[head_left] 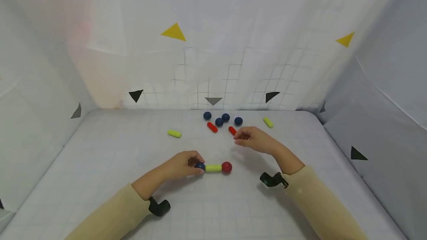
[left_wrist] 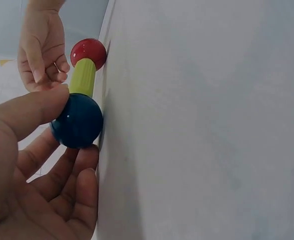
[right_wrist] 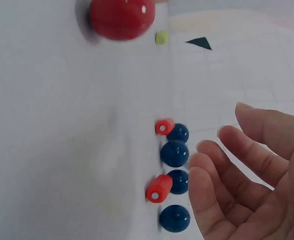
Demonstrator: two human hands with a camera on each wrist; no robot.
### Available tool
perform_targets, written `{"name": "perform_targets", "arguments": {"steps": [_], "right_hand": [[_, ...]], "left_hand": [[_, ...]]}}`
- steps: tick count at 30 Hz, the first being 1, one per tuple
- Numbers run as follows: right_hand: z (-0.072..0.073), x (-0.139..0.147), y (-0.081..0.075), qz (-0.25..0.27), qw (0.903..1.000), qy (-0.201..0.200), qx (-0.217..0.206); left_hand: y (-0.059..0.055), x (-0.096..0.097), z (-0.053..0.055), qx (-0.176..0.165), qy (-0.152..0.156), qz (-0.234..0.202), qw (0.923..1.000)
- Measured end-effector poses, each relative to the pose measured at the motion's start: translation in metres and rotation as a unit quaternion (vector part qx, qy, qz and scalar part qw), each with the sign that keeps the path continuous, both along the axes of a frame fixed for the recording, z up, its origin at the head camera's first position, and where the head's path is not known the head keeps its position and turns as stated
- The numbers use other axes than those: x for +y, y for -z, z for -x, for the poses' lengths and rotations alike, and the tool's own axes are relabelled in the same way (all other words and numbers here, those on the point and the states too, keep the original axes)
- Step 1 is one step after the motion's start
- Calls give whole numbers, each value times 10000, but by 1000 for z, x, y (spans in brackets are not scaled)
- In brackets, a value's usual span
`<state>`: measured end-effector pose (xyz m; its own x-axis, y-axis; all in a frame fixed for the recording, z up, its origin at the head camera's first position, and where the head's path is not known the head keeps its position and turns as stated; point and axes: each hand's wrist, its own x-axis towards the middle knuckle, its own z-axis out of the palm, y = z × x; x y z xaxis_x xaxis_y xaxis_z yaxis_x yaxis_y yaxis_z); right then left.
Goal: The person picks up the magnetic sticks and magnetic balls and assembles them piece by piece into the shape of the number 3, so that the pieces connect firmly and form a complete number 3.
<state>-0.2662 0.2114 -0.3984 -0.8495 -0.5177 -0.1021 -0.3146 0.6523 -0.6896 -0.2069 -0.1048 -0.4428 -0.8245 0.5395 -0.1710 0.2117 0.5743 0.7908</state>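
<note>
Joining parts, I judge: my left grip (head_left: pixel 181 165) pinches the blue ball (left_wrist: pixel 77 122) at the left end of the yellow-green rod (head_left: pixel 213 167). My right grip (head_left: pixel 256 140), relaxed and empty, probably needs a red rod (head_left: pixel 212 127) next.

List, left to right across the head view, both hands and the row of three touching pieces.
Left hand → blue ball, pinched in its fingertips → yellow-green stick → red ball → right hand, farther back than the row.
</note>
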Motion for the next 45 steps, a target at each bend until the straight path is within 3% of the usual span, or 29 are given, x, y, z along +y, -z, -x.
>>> {"name": "perform_targets", "arguments": {"steps": [9,15,25,31,45], "right_hand": [[28,-4,11,57,9946,1033,-41],[44,-5,20,135,9909,1312,-258],[63,-9,36,187,9898,1269,-614],[67,-12,39,36,9901,1284,-572],[62,-16,34,-466,9897,1287,-426]], "left_hand": [[2,-2,0,-5,15,-73,10000],[2,-1,0,-41,51,-151,9999],[2,0,-1,-146,-22,-166,9998],[0,1,-2,-168,-69,-182,9997],[-1,0,-3,-162,-97,-158,9997]]}}
